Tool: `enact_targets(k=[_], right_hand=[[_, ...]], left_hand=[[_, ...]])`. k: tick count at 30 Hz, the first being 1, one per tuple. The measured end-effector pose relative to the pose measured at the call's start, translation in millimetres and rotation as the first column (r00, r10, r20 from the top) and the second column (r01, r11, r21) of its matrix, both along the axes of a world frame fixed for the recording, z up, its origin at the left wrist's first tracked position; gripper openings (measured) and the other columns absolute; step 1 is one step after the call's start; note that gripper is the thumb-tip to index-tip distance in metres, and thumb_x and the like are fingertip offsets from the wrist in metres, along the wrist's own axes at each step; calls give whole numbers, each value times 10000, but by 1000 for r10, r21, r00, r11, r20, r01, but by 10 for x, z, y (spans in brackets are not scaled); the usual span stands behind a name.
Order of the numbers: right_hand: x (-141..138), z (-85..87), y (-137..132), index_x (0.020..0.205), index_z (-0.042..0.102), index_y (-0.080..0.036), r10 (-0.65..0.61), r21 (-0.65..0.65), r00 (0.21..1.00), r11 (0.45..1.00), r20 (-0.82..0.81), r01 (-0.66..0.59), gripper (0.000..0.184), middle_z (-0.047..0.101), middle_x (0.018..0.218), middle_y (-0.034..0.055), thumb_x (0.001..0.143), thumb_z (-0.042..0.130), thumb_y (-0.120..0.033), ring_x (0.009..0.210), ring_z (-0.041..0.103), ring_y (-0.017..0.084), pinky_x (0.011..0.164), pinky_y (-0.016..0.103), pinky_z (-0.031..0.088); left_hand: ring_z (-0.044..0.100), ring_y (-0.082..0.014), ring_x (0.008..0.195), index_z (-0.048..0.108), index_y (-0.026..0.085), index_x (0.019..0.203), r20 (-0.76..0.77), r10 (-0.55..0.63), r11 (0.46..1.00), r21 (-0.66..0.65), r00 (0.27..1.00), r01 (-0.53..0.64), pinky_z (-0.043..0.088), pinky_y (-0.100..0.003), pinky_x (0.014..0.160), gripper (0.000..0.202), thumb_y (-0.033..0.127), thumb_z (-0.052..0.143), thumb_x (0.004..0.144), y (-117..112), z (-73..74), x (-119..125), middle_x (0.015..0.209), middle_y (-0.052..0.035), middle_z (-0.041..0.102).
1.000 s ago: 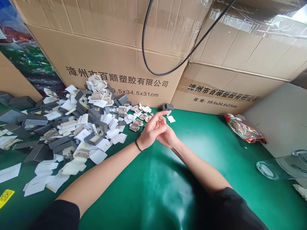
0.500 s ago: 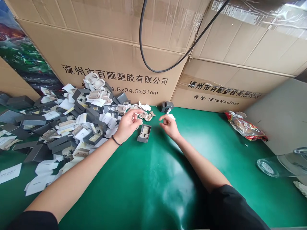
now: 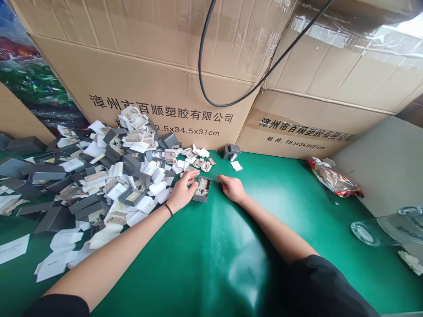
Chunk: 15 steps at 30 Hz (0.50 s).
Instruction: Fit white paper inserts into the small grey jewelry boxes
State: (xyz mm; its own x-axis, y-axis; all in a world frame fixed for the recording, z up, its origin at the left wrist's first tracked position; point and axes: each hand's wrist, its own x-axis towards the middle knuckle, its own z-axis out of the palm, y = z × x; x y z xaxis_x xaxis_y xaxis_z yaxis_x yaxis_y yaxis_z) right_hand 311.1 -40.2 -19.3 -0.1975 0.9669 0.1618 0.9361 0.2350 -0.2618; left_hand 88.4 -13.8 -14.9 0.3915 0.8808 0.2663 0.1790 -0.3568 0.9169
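Note:
A small dark grey box (image 3: 202, 189) stands on the green tabletop between my hands. It has no lid on and shows a pale insert with dark marks inside. My left hand (image 3: 183, 192) is at the box's left side, its fingers stretched out and apart from the thumb, gripping nothing; whether it touches the wall I cannot tell. To the right of the box, with a gap, my right hand (image 3: 232, 188) rests low with its fingers curled in and the index finger pointing left. Nothing shows in it.
A heap of grey boxes, white papers and beige inserts (image 3: 115, 176) spreads at left. Another grey box (image 3: 231, 152) and a white scrap (image 3: 236, 166) lie behind. Cartons (image 3: 158, 79) wall the back; a black cable (image 3: 220, 105) hangs there. At right are a snack packet (image 3: 335, 178) and clear jar (image 3: 366, 233).
My left hand has come down from above the box to its left side. My right hand is lower, with its fingers more curled. The whole view has shifted slightly.

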Motion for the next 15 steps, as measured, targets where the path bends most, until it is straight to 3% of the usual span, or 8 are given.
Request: enact_targets(k=[3,6,8,10,13,15], right_hand=[[24,67,-26,1022,622,-214,28,145,963,989,-267,11,277,671,890,43,914,396,-332,805,594,176,761,291,461],[37,156,-55,613,557,-204,50,277,834,953,-550,125,456,598,662,29,929,329,-441,701,575,162,864,344,470],[48,168,-67,469,393,-223,2,253,713,936,-701,245,553,438,478,-7,934,260,-491,541,516,141,824,352,501],[59,120,-72,452,331,-233,-69,160,649,944,-758,288,564,348,426,-22,916,263,-546,481,497,141,726,345,531],[62,11,-58,474,355,-230,-134,35,716,976,-685,216,532,391,434,-10,885,337,-568,524,571,176,633,331,528],[42,-14,-15,506,394,-221,-130,9,767,985,-628,174,487,442,461,-2,901,338,-501,547,586,179,626,320,516]], left_hand=[[520,-237,1196,492,201,1224,-11,-35,999,-16,999,35,486,-416,929,388,237,485,837,1,-7,-20,1255,-123,570],[520,-232,1195,491,195,1225,6,-48,998,-27,999,48,497,-393,910,394,236,494,833,10,-31,-29,1250,-125,571],[540,-229,1169,488,191,1228,2,-30,999,-39,1000,30,500,-390,899,400,235,498,831,20,-53,-30,1223,-127,588],[555,-232,1144,491,190,1227,-10,-13,999,-37,1000,13,514,-382,865,404,232,505,826,30,-73,-30,1187,-126,607],[567,-232,1118,506,194,1216,-25,-5,1000,-4,1000,5,527,-359,823,403,226,519,815,33,-91,-29,1158,-119,616],[584,-225,1083,513,194,1212,-34,11,1000,20,999,-11,533,-346,806,407,224,529,806,27,-94,-25,1126,-113,624]])
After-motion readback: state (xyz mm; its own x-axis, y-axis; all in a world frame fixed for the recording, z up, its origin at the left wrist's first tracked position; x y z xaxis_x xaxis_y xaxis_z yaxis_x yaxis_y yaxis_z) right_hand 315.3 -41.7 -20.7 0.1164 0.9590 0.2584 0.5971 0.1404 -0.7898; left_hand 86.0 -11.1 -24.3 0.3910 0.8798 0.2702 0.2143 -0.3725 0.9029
